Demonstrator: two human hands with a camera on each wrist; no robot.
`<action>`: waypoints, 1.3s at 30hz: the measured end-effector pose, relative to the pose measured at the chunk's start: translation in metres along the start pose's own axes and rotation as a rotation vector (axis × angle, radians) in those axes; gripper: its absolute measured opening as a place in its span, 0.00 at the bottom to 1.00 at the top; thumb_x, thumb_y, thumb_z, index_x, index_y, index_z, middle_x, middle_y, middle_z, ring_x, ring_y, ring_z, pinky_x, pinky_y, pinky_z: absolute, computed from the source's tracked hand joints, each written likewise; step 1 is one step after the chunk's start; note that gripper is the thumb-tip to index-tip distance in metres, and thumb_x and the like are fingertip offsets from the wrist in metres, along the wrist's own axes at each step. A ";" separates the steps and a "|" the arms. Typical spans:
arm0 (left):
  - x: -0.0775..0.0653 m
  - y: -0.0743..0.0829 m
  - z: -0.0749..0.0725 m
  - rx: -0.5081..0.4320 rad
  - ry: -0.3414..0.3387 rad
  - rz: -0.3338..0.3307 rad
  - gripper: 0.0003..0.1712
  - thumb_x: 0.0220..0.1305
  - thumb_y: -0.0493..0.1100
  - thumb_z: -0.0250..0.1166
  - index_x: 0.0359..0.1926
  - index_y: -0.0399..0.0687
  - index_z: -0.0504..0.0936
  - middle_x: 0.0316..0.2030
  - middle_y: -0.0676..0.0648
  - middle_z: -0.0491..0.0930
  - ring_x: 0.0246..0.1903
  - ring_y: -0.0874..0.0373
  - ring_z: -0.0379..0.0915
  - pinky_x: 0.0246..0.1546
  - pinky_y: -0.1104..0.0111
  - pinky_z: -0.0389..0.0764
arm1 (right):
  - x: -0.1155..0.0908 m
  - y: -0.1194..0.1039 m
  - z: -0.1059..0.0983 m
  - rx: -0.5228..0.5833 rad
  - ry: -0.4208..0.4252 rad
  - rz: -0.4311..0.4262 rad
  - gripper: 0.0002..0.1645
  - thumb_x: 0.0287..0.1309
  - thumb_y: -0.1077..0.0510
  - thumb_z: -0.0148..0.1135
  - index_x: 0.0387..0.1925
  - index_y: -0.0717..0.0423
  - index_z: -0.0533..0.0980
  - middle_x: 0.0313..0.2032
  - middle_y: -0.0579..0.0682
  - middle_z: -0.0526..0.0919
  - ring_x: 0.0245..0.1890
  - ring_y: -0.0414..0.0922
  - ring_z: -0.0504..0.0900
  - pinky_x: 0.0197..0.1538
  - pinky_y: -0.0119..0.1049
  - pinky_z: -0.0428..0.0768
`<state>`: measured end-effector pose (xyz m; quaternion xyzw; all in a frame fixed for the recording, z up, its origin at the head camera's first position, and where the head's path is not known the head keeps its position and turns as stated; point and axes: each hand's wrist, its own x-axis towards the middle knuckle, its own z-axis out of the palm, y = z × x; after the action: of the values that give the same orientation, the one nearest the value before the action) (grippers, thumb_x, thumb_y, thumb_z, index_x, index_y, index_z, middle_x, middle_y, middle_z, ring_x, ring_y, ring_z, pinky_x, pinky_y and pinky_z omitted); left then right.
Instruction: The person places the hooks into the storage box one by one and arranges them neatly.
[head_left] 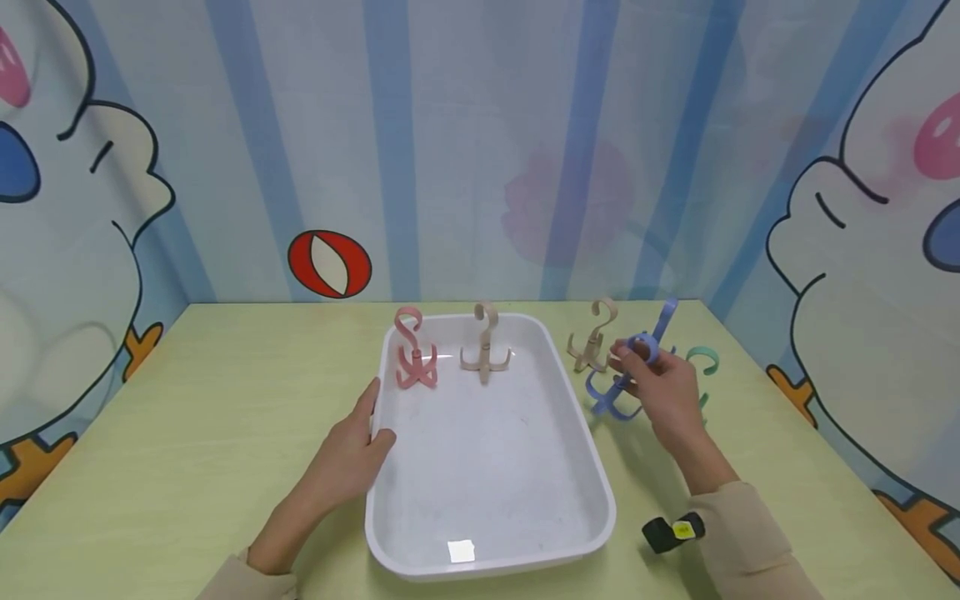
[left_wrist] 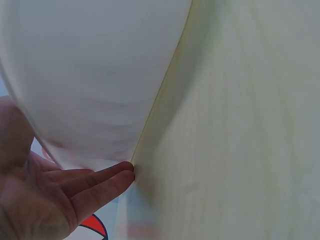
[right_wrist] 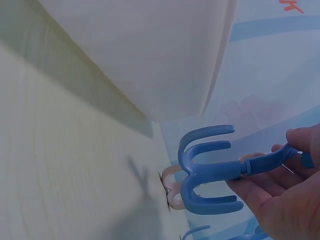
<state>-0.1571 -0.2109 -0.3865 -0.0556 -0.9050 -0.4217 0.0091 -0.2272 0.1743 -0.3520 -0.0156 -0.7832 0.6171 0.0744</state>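
My left hand (head_left: pixel 347 450) grips the left rim of a white tray (head_left: pixel 491 475), thumb over the rim and fingers along the outer wall. In the tray's far part are a pink rotating hook hanger (head_left: pixel 416 367) and a beige hook hanger (head_left: pixel 485 354). Right of the tray, my right hand (head_left: pixel 666 387) pinches a blue hook hanger (right_wrist: pixel 215 172) by its curved upper hook, its several prongs turned away from the hand. Close by on the table are another beige hook hanger (head_left: pixel 592 343), a second blue one (head_left: pixel 663 321) and a green one (head_left: pixel 703 358), partly hidden by the hand.
The pale yellow table (head_left: pixel 247 400) ends at a striped blue backdrop (head_left: pixel 465 167) with cartoon figures on both sides. Near the right sleeve (head_left: pixel 750 533) is a black device (head_left: pixel 671 532) with a yellow mark.
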 end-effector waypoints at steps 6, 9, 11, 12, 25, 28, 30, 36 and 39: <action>0.001 0.001 0.000 -0.010 -0.006 -0.001 0.44 0.76 0.41 0.52 0.84 0.34 0.43 0.78 0.29 0.62 0.58 0.39 0.82 0.48 0.53 0.90 | -0.002 -0.004 -0.004 0.061 -0.016 -0.030 0.31 0.77 0.48 0.59 0.67 0.68 0.74 0.65 0.60 0.83 0.51 0.33 0.89 0.58 0.33 0.85; 0.000 0.001 0.000 -0.009 -0.005 -0.002 0.44 0.76 0.41 0.52 0.84 0.34 0.43 0.77 0.29 0.63 0.57 0.39 0.82 0.48 0.53 0.90 | -0.004 -0.007 -0.004 0.074 -0.020 -0.040 0.31 0.77 0.48 0.59 0.68 0.68 0.74 0.61 0.57 0.86 0.48 0.31 0.89 0.56 0.31 0.85; 0.000 0.001 0.000 -0.007 -0.004 -0.002 0.44 0.76 0.41 0.52 0.84 0.34 0.43 0.77 0.29 0.63 0.57 0.39 0.82 0.48 0.53 0.90 | -0.005 -0.008 -0.005 0.067 -0.025 -0.046 0.31 0.77 0.48 0.58 0.68 0.67 0.74 0.61 0.56 0.86 0.48 0.31 0.89 0.56 0.30 0.85; 0.000 0.001 0.000 -0.005 -0.004 -0.002 0.44 0.76 0.40 0.52 0.84 0.34 0.44 0.77 0.29 0.63 0.58 0.39 0.82 0.48 0.53 0.90 | -0.006 -0.009 -0.005 0.063 -0.026 -0.049 0.31 0.77 0.48 0.58 0.68 0.67 0.74 0.61 0.56 0.86 0.48 0.31 0.89 0.56 0.30 0.85; -0.001 0.002 0.000 -0.009 0.001 -0.002 0.44 0.76 0.40 0.52 0.84 0.34 0.43 0.77 0.28 0.63 0.57 0.39 0.83 0.47 0.53 0.90 | -0.007 -0.024 -0.006 0.052 -0.045 -0.102 0.32 0.77 0.46 0.59 0.68 0.65 0.75 0.53 0.45 0.90 0.48 0.32 0.89 0.55 0.28 0.85; -0.001 0.001 0.000 -0.006 0.002 -0.001 0.44 0.76 0.40 0.52 0.84 0.34 0.44 0.77 0.28 0.63 0.57 0.39 0.82 0.48 0.52 0.90 | -0.007 -0.028 -0.006 0.062 -0.051 -0.107 0.32 0.76 0.46 0.59 0.67 0.66 0.75 0.51 0.43 0.91 0.48 0.32 0.90 0.55 0.28 0.85; -0.001 0.000 0.000 0.006 0.009 0.000 0.44 0.76 0.40 0.52 0.84 0.33 0.44 0.76 0.28 0.64 0.58 0.38 0.82 0.50 0.52 0.89 | -0.007 -0.030 -0.006 0.053 -0.057 -0.118 0.31 0.77 0.46 0.59 0.67 0.66 0.75 0.52 0.44 0.91 0.48 0.32 0.89 0.55 0.28 0.85; 0.000 -0.002 0.000 0.025 0.020 0.006 0.44 0.75 0.41 0.51 0.84 0.33 0.44 0.76 0.28 0.65 0.59 0.38 0.81 0.53 0.50 0.88 | -0.007 -0.040 -0.004 0.018 -0.067 -0.154 0.31 0.76 0.44 0.60 0.66 0.64 0.77 0.49 0.40 0.91 0.49 0.33 0.89 0.54 0.27 0.85; 0.000 -0.002 0.000 0.023 0.019 0.004 0.44 0.75 0.41 0.52 0.84 0.34 0.44 0.76 0.28 0.65 0.58 0.38 0.81 0.52 0.50 0.88 | -0.006 -0.046 -0.002 0.012 -0.072 -0.164 0.32 0.75 0.43 0.61 0.66 0.63 0.78 0.46 0.36 0.91 0.49 0.34 0.90 0.52 0.26 0.86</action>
<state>-0.1572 -0.2123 -0.3880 -0.0532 -0.9096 -0.4117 0.0191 -0.2176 0.1647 -0.3077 0.0712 -0.7803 0.6138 0.0963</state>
